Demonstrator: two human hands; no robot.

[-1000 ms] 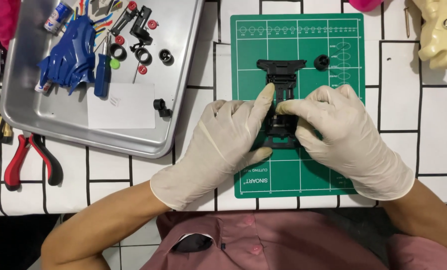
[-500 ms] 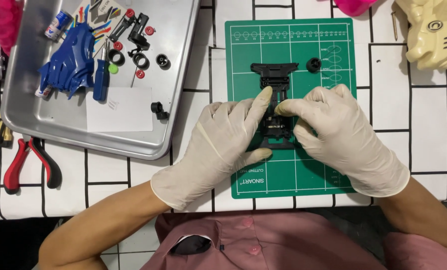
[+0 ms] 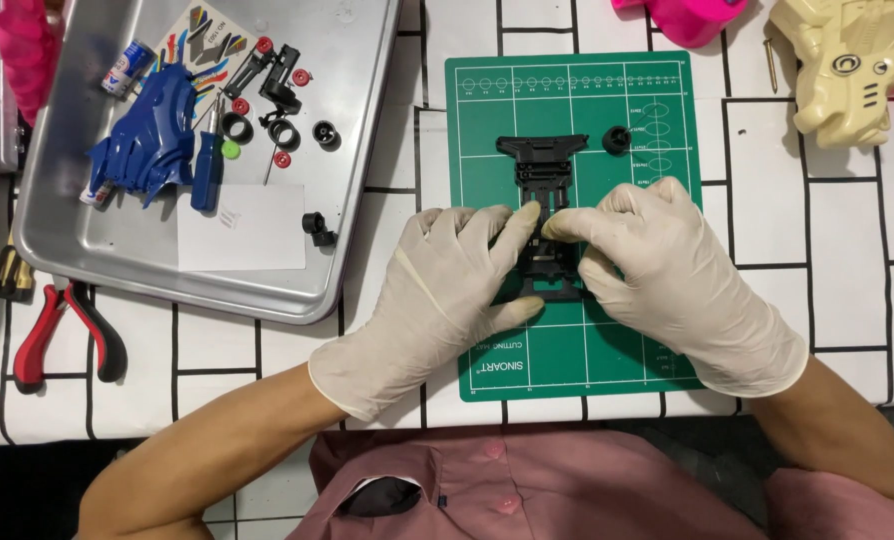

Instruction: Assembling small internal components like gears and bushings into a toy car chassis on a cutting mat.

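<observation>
In the head view, the black toy car frame (image 3: 544,215) is kept on the green cutting mat (image 3: 487,120), as half a second before. It is pinched at its middle between the fingertips of the left hand (image 3: 437,300) and right hand (image 3: 667,275), which have barely shifted, so fitting work is judged ongoing. A small black wheel (image 3: 617,139) lies just beside it.

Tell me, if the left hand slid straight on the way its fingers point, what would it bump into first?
The left hand points up and to the right, fingertips already on the black chassis. Going on, it would probably meet the right hand, whose fingertips sit close opposite.
</observation>
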